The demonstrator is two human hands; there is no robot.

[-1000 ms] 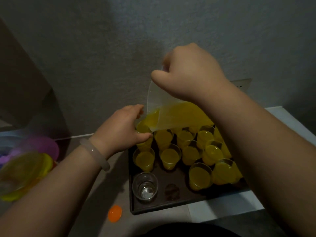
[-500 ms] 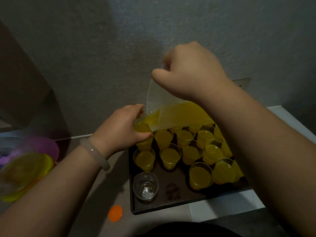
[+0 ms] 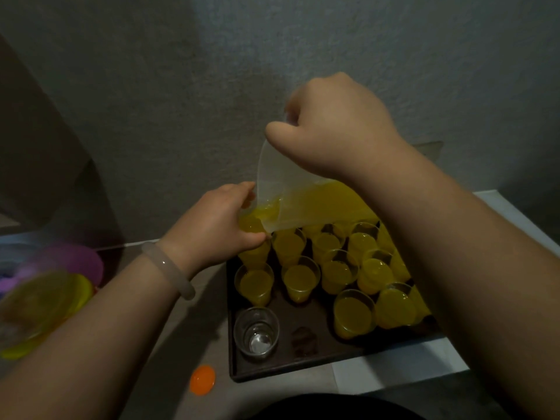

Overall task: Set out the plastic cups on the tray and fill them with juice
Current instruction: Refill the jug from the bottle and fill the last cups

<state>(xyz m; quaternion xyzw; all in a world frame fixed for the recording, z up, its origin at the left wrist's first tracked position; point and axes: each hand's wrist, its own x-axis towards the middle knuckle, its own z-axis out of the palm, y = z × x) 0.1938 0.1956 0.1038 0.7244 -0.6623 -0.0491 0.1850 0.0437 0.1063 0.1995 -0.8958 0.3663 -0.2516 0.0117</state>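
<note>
- Far left: blurred coloured plastic bowls [image 3: 45, 298], can't tell more. Orange cap [image 3: 202, 380] lies on the counter, near the tray's front-left corner.
- Left hand [image 3: 218, 225]: fingers and thumb curled round a plastic cup [image 3: 253, 237] at the tray's back-left, under the jug's lip.
- I'd judge that cup thin, light and squashy. Take it mid-wall, gently, since a squeeze would push juice out.
- Empty cup [image 3: 256, 331]: clear, upright, alone at the tray's front-left, the only unfilled one I see. Likely tips easily, so I'd steady it before pouring.
- Jug [image 3: 285, 189]: translucent white plastic, tipped down-left, yellow juice pooled on its low side. Probably weighty and sloshy.
- Right hand [image 3: 336, 128]: fist closed on the jug's top. Handle hidden, so I can't tell the exact hold.
- Filled cups [image 3: 300, 280]: clear, tapered, juice high, packed close in rows across the tray's middle and right. Spill-prone if nudged.
- Tray [image 3: 303, 368]: dark, shallow rim, flat on the counter.
</note>
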